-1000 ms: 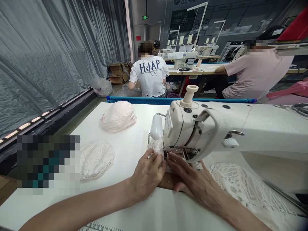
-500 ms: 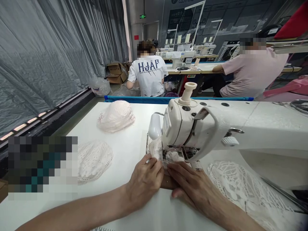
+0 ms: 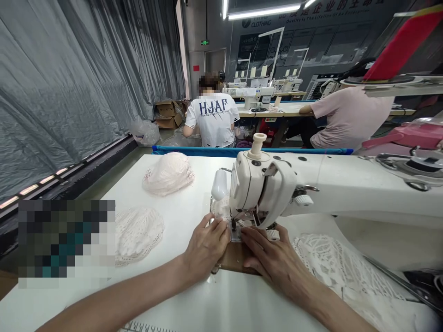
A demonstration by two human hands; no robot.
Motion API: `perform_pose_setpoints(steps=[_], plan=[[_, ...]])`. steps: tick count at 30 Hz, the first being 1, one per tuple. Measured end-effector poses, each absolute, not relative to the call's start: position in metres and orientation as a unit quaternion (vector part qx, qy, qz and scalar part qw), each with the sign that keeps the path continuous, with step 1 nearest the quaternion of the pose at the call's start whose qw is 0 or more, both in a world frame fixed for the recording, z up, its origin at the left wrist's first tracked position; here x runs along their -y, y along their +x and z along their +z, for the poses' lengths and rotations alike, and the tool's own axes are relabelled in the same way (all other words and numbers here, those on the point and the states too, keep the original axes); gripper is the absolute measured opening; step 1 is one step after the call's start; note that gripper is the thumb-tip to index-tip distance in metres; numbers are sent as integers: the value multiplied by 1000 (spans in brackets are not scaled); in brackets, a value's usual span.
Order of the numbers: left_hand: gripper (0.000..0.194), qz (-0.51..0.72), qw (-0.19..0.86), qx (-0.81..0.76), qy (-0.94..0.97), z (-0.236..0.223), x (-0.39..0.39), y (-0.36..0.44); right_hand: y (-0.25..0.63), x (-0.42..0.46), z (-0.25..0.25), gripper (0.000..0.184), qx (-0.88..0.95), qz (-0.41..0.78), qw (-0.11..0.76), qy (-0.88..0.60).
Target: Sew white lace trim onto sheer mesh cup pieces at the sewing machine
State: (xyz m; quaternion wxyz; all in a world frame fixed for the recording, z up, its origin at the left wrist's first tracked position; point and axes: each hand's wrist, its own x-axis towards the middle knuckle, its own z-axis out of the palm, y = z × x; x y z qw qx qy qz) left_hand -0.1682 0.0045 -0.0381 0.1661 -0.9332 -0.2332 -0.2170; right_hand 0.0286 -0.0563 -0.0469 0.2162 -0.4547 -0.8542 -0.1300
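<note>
Left hand [image 3: 207, 244]: fingers curled narrow against the white lace [image 3: 221, 210]; whether they grip it, I cannot tell.
Right hand [image 3: 273, 253]: fingers stretched nearly flat beside the sewing machine [image 3: 244, 180] head, which partly hides the lace.
Tabletop [image 3: 187, 212]: lace pieces [image 3: 140, 233] toward the left edge, a pale cup [image 3: 169, 174] near the far left corner.
White shirt [image 3: 216, 122], beyond the far edge: "HJAF".
Wall [image 3: 311, 30]: "CLOTHING", "Quality Is The Lifeline Of".
</note>
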Motion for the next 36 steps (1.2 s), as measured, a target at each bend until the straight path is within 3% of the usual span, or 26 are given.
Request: perform_pose_setpoints(steps=[9, 13, 17, 19, 25, 31, 33, 36], plan=[[28, -183, 189, 237, -935, -35, -24, -170, 17, 55, -32, 45, 842, -142, 216, -473], [25, -177, 190, 227, -939, -26, 16, -198, 4, 65, -31, 45, 848, -155, 232, -450], [22, -123, 181, 218, -951, -19, 69, -231, -4, 77, -33, 25, 880, -154, 251, -371], [20, -94, 174, 222, -955, -17, 89, -243, -6, 81, -33, 30, 894, -148, 263, -330], [20, -53, 15, 249, -967, 10, 86, -238, -9, 84, -27, 35, 910, -111, 263, -300], [52, -105, -139, 233, -957, 11, 24, -190, -3, 85, -24, 30, 909, -130, 282, -280], [50, -82, -196, 213, -954, 3, 12, -185, 1, 85, -25, 28, 909, -127, 285, -276], [30, -83, -226, 252, -937, -5, 7, -190, 6, 83, -27, 26, 916, -106, 279, -268]])
